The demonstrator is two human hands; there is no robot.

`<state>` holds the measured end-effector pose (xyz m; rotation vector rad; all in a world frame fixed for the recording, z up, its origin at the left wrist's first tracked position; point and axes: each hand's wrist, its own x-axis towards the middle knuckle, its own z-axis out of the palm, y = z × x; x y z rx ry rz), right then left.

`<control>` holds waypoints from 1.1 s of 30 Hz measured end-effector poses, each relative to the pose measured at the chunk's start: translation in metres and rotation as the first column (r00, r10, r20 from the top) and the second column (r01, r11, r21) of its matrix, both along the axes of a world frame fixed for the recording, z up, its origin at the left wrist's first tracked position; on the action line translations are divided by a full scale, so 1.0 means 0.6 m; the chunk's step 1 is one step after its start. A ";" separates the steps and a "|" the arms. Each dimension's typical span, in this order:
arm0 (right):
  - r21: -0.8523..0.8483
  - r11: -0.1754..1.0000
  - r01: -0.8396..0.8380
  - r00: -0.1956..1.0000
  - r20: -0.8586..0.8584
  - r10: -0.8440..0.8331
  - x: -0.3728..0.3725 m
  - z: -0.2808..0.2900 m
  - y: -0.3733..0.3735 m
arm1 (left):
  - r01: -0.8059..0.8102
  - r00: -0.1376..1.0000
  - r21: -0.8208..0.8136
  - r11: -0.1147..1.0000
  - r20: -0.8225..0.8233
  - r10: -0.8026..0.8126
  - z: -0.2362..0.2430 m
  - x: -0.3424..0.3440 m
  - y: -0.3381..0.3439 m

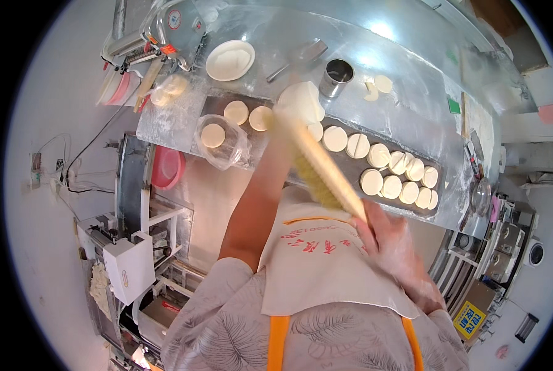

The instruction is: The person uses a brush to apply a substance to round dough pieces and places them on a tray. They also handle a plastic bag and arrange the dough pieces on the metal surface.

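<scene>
My right hand (391, 238), blurred by motion, is closed round the near end of a long wooden brush (326, 161) with yellowish bristles. The brush slants up and left across the front of my body. My left forearm (258, 204) reaches forward to the worktable; its hand is smeared and mostly hidden behind the brush's far end, so its fingers do not show. Beside that end is a white, rounded dough-like piece (302, 102). To the right, round pale dough discs (335, 138), several stacked or leaning, lie in two rows on a dark tray (350, 170).
Left on the table, dough discs (236, 112) lie near a clear plastic bag (227, 151). Farther back are a white oval dish (230, 60), a metal scraper (310, 52), a steel cup (337, 78) and loose dough pieces (383, 84). A machine (171, 31) stands far left.
</scene>
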<state>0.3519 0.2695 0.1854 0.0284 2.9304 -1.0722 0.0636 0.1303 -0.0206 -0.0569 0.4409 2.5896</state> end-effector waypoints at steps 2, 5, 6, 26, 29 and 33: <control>-0.041 0.999 0.032 0.999 0.028 -0.031 0.006 -0.006 -0.002 | -0.024 0.999 -0.027 0.999 -0.038 0.023 -0.006 0.002 -0.003; -0.028 0.976 0.215 0.973 0.087 -0.212 -0.032 -0.006 0.022 | -0.116 0.984 -0.251 0.961 -0.158 0.077 0.055 0.022 0.002; 0.020 0.965 0.263 0.962 0.068 -0.264 -0.026 -0.015 0.034 | -0.152 0.976 -0.388 0.909 -0.204 0.076 0.062 0.019 -0.004; -0.613 0.652 0.446 0.891 0.239 -0.386 -0.031 -0.006 0.059 | 0.043 0.997 0.230 0.972 0.057 -0.057 0.037 0.017 -0.028; -0.581 0.697 0.419 0.907 0.244 -0.343 -0.034 -0.013 0.058 | 0.015 0.994 0.307 0.952 0.100 -0.048 0.007 0.011 -0.022; -0.541 0.726 0.425 0.903 0.206 -0.376 -0.031 -0.020 0.053 | 0.149 0.989 0.538 0.830 -0.061 -0.138 0.052 0.013 -0.011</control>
